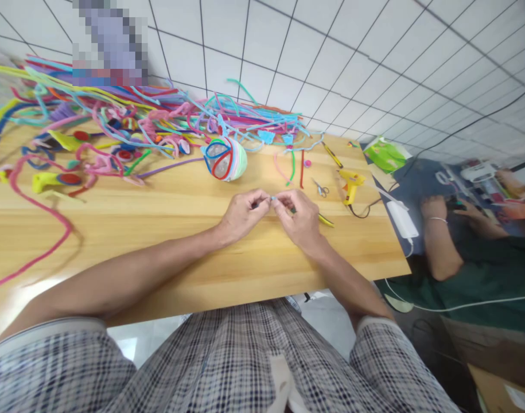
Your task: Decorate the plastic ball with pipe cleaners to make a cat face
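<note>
Both hands meet over the wooden table (159, 212): the left hand (241, 215) and right hand (300, 218) each pinch, fingertips closed, a small pale-blue pipe-cleaner piece (272, 198) held between them just above the tabletop. This looks like bending or twisting that piece; the next turn calls for a firm pinch. Beyond lie a wrapped ball (225, 159), scissors (320, 187) and a glue gun (350, 184).

Left hand (241, 215), right hand (302, 219): fingertips pinched, touching.
</note>
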### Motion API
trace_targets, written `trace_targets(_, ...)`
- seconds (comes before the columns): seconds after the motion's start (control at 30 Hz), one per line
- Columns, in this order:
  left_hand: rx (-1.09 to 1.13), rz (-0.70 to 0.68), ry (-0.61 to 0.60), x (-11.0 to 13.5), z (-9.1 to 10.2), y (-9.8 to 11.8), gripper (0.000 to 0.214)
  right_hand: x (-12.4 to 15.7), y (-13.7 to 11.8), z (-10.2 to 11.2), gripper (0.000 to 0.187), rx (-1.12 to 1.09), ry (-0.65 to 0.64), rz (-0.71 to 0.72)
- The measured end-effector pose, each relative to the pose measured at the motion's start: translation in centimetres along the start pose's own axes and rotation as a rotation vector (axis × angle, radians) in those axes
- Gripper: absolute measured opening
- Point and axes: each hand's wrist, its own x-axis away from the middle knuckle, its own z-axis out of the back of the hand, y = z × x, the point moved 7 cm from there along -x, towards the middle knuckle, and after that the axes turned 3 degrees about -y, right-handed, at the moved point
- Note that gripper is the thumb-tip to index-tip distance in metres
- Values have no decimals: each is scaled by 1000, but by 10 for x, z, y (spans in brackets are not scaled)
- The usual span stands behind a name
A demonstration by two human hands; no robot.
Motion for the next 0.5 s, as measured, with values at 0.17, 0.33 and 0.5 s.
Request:
trace_targets(0.17, -29, 11, -8, 1, 0, -3, 29, 6, -1, -6, 31, 107, 1, 128)
trace_targets(0.33, -49, -6, -30, 2, 1, -4, 24, 6, 4, -13, 31, 2, -41, 135)
trace_targets(0.5, -36, -36, -99, 4, -6, 0, 33, -6, 39, -23, 43, -397, -171, -197)
